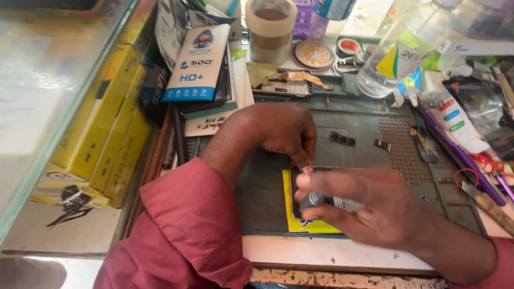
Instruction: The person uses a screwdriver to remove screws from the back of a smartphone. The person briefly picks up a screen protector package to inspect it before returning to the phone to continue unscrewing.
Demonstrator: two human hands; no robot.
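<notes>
Left hand (284,131) curled into a loose fist, fingertips pressed down on the top edge of a dark phone (295,187). Phone flat on a yellow card (292,225), which rests on the grey-green work mat (353,120) near the front edge of the desk (321,251). Most of the phone hidden beneath the right hand (364,206). Right hand blurred, closed around a small grey-and-white tube (334,202), tip pointing left over the phone's left side, just below the left fingertips. Both hands close together, almost touching above the phone. Red sleeves (182,230) on both arms.

Further back on the mat, well apart from the hands: a small black camera part (342,139) and a tiny dark chip (382,145). Toward the back edge, a roll of tape (270,29) and a clear plastic bottle (396,53). Along the right edge, a white tube (455,120), a purple tool (466,160). At the left edge, yellow boxes (107,128) under glass and a blue-and-white packet (198,64) leaning upright.
</notes>
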